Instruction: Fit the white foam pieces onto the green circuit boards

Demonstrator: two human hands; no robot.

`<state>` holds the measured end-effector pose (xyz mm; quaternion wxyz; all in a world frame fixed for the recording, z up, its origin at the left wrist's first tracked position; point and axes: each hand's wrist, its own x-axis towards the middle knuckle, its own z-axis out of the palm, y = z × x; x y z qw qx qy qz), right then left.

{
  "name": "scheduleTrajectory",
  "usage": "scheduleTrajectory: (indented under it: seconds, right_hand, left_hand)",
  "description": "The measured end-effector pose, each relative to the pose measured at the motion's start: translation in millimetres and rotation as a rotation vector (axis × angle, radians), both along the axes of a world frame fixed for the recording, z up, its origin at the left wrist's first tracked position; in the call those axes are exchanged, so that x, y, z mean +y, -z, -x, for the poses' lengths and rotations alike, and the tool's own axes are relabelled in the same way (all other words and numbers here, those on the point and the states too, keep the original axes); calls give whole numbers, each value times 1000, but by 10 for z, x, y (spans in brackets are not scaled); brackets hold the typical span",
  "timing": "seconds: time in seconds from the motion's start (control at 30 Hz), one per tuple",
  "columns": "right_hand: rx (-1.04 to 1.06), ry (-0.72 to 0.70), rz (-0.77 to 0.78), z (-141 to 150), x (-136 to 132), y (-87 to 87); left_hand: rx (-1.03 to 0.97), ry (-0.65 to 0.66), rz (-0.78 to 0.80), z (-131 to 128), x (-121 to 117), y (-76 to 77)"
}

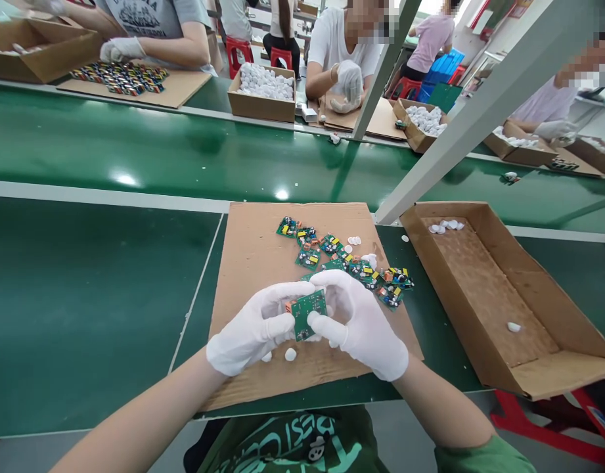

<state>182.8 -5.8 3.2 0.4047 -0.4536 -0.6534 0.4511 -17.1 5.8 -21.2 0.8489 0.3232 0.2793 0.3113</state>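
Observation:
Both my hands wear white gloves and meet over a brown cardboard sheet (253, 263). Between them is a small green circuit board (309, 313), solder side up. My left hand (255, 328) pinches its left edge, and my right hand (364, 325) curls around its right edge. A loose pile of similar circuit boards (351, 263) with yellow and blue parts lies just beyond my hands. Small white round caps (290, 355) lie on the cardboard beneath my hands, and a few more white caps (354, 240) sit beside the pile.
An open cardboard box (509, 368) at my right holds a few white caps. A grey slanted post (460, 138) crosses above it. The green conveyor belt (134, 151) runs across. Beyond it, other people in gloves work at boxes of white parts (263, 82).

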Motion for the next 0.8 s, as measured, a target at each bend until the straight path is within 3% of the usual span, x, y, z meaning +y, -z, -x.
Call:
scheduleTrajectory:
  seconds: [0.1, 0.43, 0.6, 0.8]
  right_hand:
    - [43, -67, 21, -16, 25, -43]
    - [-85, 7, -335, -8, 57, 73]
    - [-95, -157, -574, -71, 125, 48]
    - [-193, -118, -697, -35, 193, 58]
  left_hand:
    - [7, -16, 3, -22, -4, -3]
    - [-156, 9, 38, -4, 23, 18]
    - [-157, 10, 38, 68, 35, -22]
    - [-131, 2, 52, 119, 66, -31]
